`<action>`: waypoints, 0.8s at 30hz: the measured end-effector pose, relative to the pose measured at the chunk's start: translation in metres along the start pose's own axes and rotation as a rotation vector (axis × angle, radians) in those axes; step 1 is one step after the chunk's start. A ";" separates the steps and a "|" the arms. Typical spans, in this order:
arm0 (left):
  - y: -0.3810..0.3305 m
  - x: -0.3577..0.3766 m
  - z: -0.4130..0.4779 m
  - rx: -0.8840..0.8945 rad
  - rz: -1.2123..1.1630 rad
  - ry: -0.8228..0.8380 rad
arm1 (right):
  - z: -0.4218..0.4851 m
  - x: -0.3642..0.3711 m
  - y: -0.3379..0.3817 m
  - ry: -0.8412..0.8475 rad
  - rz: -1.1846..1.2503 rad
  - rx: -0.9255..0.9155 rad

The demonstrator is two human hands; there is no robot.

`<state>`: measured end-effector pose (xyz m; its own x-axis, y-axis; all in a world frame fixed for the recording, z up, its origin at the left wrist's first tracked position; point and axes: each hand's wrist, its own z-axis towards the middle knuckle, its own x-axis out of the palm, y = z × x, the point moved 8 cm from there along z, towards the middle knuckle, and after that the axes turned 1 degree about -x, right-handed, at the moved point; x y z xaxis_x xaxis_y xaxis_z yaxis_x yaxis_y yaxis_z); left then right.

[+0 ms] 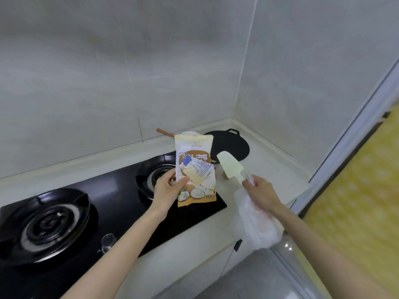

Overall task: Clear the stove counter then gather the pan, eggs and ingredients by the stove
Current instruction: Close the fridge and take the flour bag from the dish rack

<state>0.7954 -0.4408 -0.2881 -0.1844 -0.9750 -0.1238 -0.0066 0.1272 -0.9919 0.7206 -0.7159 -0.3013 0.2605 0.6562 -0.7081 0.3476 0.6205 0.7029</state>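
Over the right burner (158,176) of the black hob (112,190), a tall printed pouch (194,145) is held upright by the left grip (170,186). The fingers are curled behind the pouch and the thumb is pressed on its front. A smaller printed sachet (199,172) is pinned against the pouch's face; what either packet holds cannot be told. The right grip (259,190) is closed round the handle of a pale spatula (231,167), blade raised, and round the neck of a clear plastic bag (257,223). The bag hangs under the wrist, and its pale contents cannot be made out. A flat black pan (231,143) is seen lying in the far right corner of the worktop (269,169), just beside the hob and partly hidden by the pouch. A wooden handle (165,132) is glimpsed behind the pouch at the back edge. The left burner (49,225) is set at the near left.
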 end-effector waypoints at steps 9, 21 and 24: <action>0.011 0.073 0.127 -0.077 -0.011 -0.017 | 0.145 -0.021 -0.052 0.004 0.030 0.141; 0.066 0.149 0.230 -0.249 0.007 -0.189 | 0.295 0.009 -0.118 0.298 -0.077 0.135; 0.075 0.172 0.259 -0.331 0.013 -0.255 | 0.322 0.009 -0.135 0.334 -0.027 0.141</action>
<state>1.0173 -0.6465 -0.3917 0.0623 -0.9815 -0.1810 -0.3288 0.1511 -0.9322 0.9656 -0.9321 -0.4243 -0.0506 0.7591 -0.6490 0.4768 0.5894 0.6521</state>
